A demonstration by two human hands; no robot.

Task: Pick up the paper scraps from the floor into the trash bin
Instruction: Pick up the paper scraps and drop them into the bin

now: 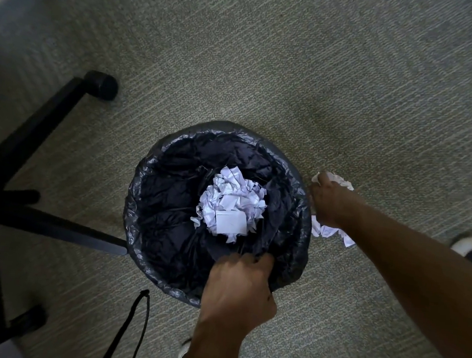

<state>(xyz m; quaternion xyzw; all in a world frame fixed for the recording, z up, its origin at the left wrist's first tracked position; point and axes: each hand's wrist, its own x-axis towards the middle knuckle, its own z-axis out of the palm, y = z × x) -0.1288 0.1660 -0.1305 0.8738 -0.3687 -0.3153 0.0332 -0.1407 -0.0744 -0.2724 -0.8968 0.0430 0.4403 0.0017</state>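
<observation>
Grey carpet (329, 57) fills the view, with a black chair base (30, 134) on the left. The round trash bin (293, 260), lined with a dark bag (175, 190), stands in the middle and holds a heap of crumpled white paper (230, 204). The left hand (239, 290) curls over the bin's near rim, gripping it with the bag's edge. The right hand (330, 202) reaches down just beside the bin, its fingers seemingly closed on white paper scraps (329, 231) at the carpet; the fingertips are hidden.
</observation>
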